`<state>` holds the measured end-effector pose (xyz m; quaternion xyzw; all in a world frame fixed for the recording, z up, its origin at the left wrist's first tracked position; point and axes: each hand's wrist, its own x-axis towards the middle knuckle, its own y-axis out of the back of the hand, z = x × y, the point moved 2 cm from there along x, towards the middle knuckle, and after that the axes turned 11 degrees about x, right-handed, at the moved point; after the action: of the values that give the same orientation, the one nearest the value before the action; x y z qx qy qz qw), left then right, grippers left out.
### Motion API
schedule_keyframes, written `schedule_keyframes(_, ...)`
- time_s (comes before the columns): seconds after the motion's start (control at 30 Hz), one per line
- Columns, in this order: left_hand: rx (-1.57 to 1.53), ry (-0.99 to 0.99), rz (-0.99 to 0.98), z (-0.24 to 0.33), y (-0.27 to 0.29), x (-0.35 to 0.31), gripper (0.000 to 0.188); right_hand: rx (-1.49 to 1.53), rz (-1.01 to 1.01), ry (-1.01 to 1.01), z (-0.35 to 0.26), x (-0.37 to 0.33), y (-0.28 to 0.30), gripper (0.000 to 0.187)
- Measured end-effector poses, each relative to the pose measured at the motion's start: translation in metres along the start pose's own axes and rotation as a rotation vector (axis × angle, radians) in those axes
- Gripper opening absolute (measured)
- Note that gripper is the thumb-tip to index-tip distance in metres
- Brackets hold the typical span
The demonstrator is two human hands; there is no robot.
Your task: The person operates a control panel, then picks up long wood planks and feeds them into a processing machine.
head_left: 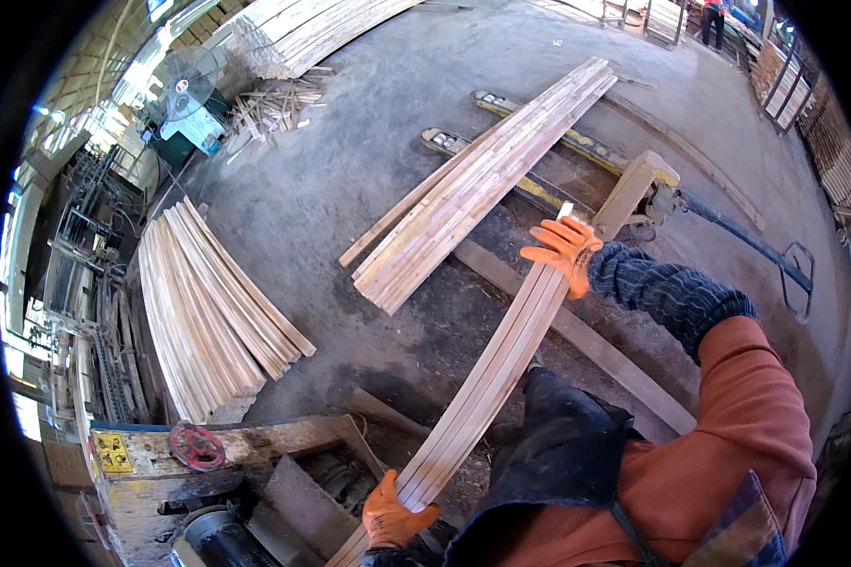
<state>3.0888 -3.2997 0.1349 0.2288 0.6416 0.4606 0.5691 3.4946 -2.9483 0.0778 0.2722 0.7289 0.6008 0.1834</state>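
A bundle of long, pale wooden strips [487, 383] slants in front of my body from lower left to upper right. My left hand [394, 513], in an orange glove, is closed around the lower part of the bundle, by the machine. Near the far end, my right hand [565, 250], also gloved in orange, lies across the strips with its fingers stretched and spread. Its palm side is hidden. Beyond the bundle, a stack of wooden strips [487, 184] rests across the forks of a yellow pallet jack [591, 149].
A fanned pile of strips [203, 317] lies at left. In front stands a machine with a red handwheel [197, 446]. A timber beam [615, 364] crosses the floor beside me. The pallet jack's handle [752, 241] reaches right. A fan [184, 85] and a distant person [713, 24] are farther back.
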Motion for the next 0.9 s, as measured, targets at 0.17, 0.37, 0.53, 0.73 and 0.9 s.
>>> schedule_keyframes(0.17, -0.242, -0.242, 0.214, 0.047, 0.029, 0.031, 0.089, 0.149, -0.023, 0.096, -0.06, 0.022, -0.016, 0.102)
schedule_keyframes(0.37, -0.363, -0.447, 0.399, 0.141, 0.051, 0.115, 0.079, 0.76, 0.166, 0.463, -0.1, 0.047, 0.001, 0.073)
schedule_keyframes(0.53, -0.48, -0.194, -0.011, 0.135, 0.08, 0.147, 0.066, 0.772, 0.359, -0.096, -0.001, 0.035, 0.017, 0.063)
schedule_keyframes(0.73, -0.973, 0.036, -0.385, 0.072, 0.052, 0.185, 0.052, 1.164, 0.211, -0.731, 0.088, 0.026, -0.043, 0.079)
schedule_keyframes(0.9, -0.719, 0.026, -0.179, 0.047, 0.034, 0.253, 0.055, 1.345, 0.024, -0.788, 0.107, 0.063, -0.106, 0.082)
